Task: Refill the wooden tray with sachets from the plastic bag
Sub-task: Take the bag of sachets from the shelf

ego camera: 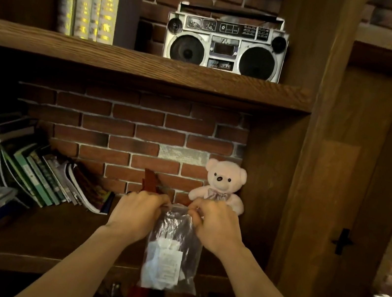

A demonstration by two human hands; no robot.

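The plastic bag [173, 245] hangs in front of the lower shelf [45, 234], its long axis upright, mouth at the top, closed end pointing down. White sachets [166, 260] sit slumped in its lower half, where their weight keeps the film taut.

The left hand [137, 212] pinches the left side of the bag's top edge; the right hand [215, 225] pinches the right side. Both have fingers curled on the film. This two-sided hold judges as a pull to part the mouth.

Just behind the hands, a reddish wooden piece [150, 179] stands up; whether it belongs to the wooden tray cannot be told, the rest being hidden.

Beyond, a teddy bear [222, 186] sits against the brick wall [127, 131]; leaning books [37, 173] stand to the left.
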